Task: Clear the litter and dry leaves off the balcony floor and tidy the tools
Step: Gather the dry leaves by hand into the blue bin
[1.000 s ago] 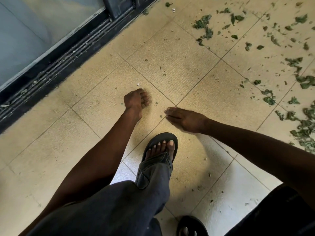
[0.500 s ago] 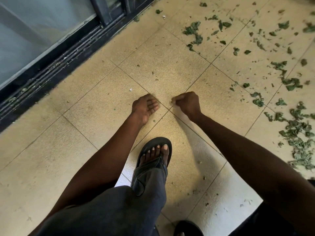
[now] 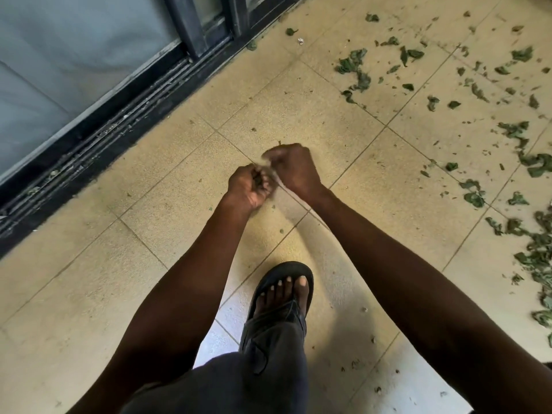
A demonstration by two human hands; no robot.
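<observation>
Across the balcony floor [image 3: 298, 109], from twelve o'clock round to four o'clock, most of the job is left: dry green leaves [image 3: 507, 135] are scattered thinly over the tan tiles, thickening into a loose heap [image 3: 537, 258] at the right edge near three to four o'clock. By contrast, the tiles at centre and toward nine o'clock carry only specks and crumbs, so that patch looks largely picked over. Along the ten o'clock side, the dark sliding-door track [image 3: 98, 138] holds bits of debris in its grooves, also to be cleared.

At centre, just beyond the sandalled foot [image 3: 283, 291], both hands meet low over the floor. My reading is that small fragments are being gathered by hand. Left hand [image 3: 249, 186]: fingers curled round a small clump of leaf bits. Right hand [image 3: 294, 165]: curled too, touching the left, but blurred, so whether it pinches anything I cannot tell.

No bin, bag, dustpan or tool is in view, so tidying the tools cannot be judged.
</observation>
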